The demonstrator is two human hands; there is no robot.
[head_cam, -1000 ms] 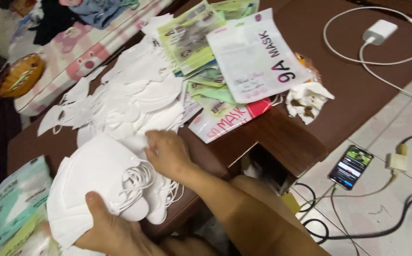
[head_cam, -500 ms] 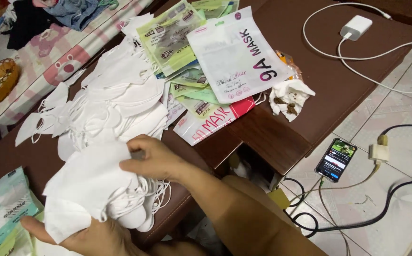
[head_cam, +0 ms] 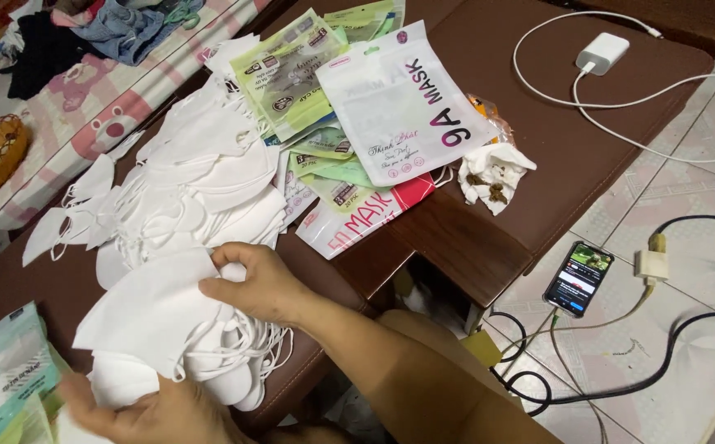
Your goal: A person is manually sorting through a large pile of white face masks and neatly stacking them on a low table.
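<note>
Brown padded tabletop point(head_cam: 588, 140), strewn with loose white masks point(head_cam: 193, 189) and printed pouches point(head_cam: 399, 107). Stack of white masks point(head_cam: 152, 316) pinched at near edge: right hand point(head_cam: 263, 284) gripping top, left hand point(head_cam: 156, 411) cupping underneath, ear loops dangling free, probably keeping bundle squared.

Your right hand point(head_cam: 263, 284) sits near the middle, fingers curled inward and thumb pressed in a pinch, forearm running back toward you at lower right. Your left hand point(head_cam: 156, 411) lies low at the near left, palm up, fingers spread.
</note>
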